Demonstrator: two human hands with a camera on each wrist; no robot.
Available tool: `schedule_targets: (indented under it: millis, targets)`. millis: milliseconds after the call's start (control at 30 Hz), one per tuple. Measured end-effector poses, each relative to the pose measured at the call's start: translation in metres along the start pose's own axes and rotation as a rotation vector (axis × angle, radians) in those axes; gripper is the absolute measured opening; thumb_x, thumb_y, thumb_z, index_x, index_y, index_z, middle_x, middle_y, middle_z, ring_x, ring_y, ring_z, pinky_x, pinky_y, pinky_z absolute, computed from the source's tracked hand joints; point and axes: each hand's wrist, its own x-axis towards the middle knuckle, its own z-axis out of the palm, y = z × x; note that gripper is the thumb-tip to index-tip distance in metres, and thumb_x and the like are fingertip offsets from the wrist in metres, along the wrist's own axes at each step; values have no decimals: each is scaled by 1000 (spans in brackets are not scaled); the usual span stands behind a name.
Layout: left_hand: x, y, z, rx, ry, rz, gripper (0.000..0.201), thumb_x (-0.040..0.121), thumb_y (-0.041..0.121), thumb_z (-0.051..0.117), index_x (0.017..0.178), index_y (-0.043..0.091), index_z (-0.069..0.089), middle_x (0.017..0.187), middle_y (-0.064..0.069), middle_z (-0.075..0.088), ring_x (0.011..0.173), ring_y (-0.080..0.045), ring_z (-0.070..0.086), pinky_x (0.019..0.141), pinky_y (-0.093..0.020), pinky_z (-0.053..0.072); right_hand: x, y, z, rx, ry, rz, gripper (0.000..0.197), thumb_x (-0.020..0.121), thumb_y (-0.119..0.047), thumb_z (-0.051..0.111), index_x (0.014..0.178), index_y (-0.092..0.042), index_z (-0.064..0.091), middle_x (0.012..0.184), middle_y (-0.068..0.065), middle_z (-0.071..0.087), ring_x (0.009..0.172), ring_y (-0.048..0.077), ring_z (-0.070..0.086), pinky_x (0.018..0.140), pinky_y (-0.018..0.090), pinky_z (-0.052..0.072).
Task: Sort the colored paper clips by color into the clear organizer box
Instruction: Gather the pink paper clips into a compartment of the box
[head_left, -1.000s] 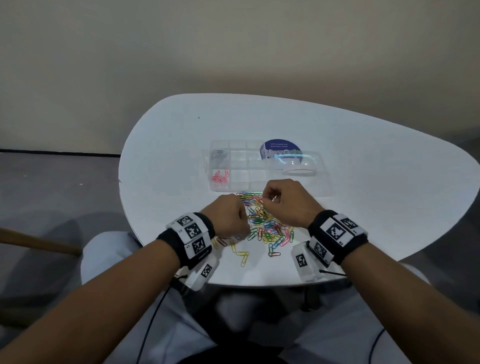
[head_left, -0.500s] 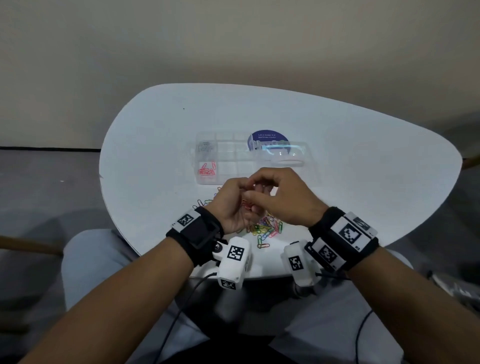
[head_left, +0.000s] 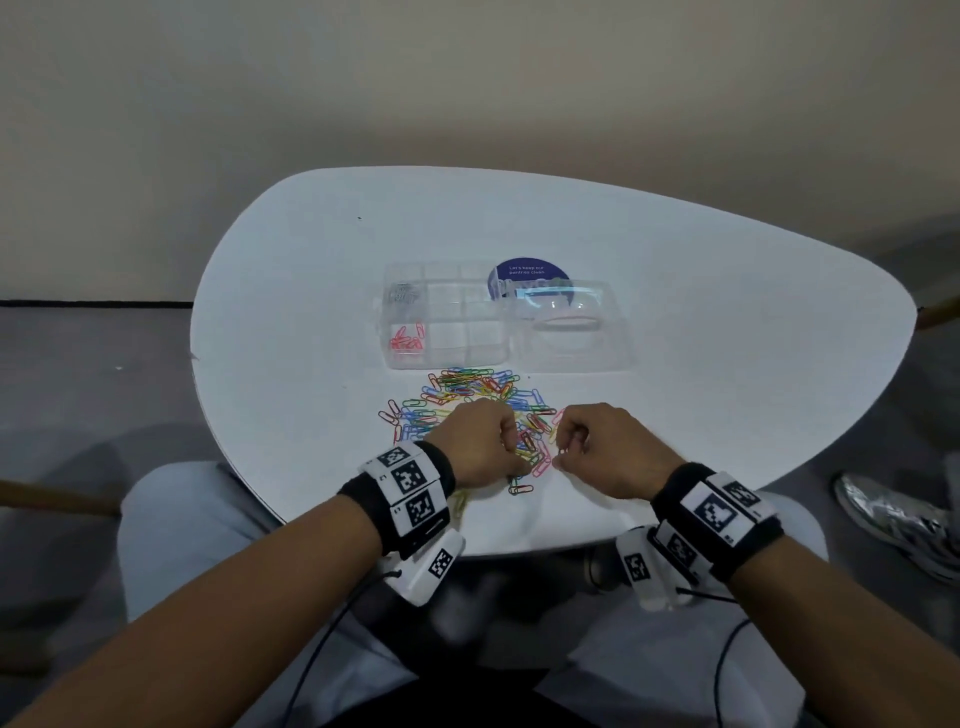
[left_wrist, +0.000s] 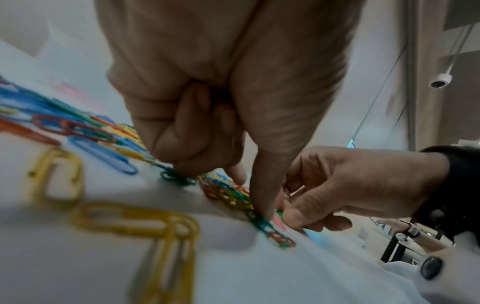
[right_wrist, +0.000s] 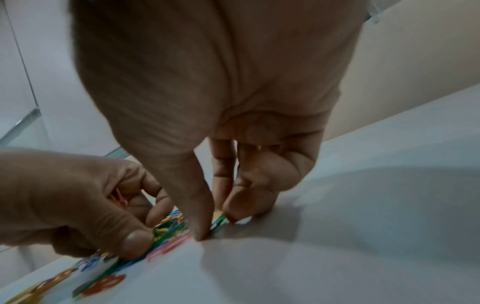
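Observation:
A pile of coloured paper clips (head_left: 467, 405) lies on the white table (head_left: 701, 364), in front of the clear organizer box (head_left: 447, 358). Pink clips (head_left: 408, 339) fill its near-left compartment and silver clips (head_left: 402, 296) its far-left one. My left hand (head_left: 511, 452) rests on the pile's near edge with fingers curled around a few pink clips (right_wrist: 119, 197), its thumb (left_wrist: 262, 211) pressing down on the clips. My right hand (head_left: 558, 458) is at the pile's right edge, thumb and fingertips pinching a clip (right_wrist: 218, 221) on the table; its colour is unclear.
The box's clear lid (head_left: 566, 332) lies open to the right, over a round blue sticker (head_left: 530, 273). Loose yellow clips (left_wrist: 124, 218) lie near the table's front edge under my left wrist. A silver shoe (head_left: 898, 519) is on the floor at right.
Half a second ago both hands were raised together above the pile. Both have since come down to the pile's near edge and moved slightly apart.

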Motion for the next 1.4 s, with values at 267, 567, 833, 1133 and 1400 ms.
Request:
schedule_targets:
  millis: [267,567,833,1133,1400]
  targets:
    - [0,-12,-18,45,4,7,20,74,27,81,82,16,65,76,12,56,68,-3,50,57,-21,36,-4,-4,-8,-86,-13,-9,17,74,-34,77,83,-30,63,80,-9,63,76,15,59,75,34,52]
    - [20,18,-11,178,47,25,4,82,21,72,83,17,74,92,1,71,87,-16,63,73,-24,44,1,-22,8,-193,27,-5,9,81,-32,73,83,-26,66,81,-10,57,85,19,61,70,27,43]
    - [16,-1,-23,127,38,-2,12,86,18,67,80,12,76,83,2,71,76,-10,61,68,-24,46,-2,-15,13,-147,39,-64,12,87,-27,68,79,-19,64,85,-6,62,82,18,59,74,34,51]
    - [18,4,-21,157,28,-23,13,75,30,80,82,20,74,85,7,67,81,-10,61,70,-25,49,1,-24,10,-165,-7,-15,15,86,-17,67,71,-20,65,82,-4,66,79,19,62,70,31,52]
    - [25,1,-26,14,-45,-120,16,80,18,68,71,5,70,69,-6,62,64,-17,58,70,-43,58,-3,-33,8,-149,-59,-46,14,82,-6,57,79,-18,63,86,-2,65,81,21,61,73,34,53]
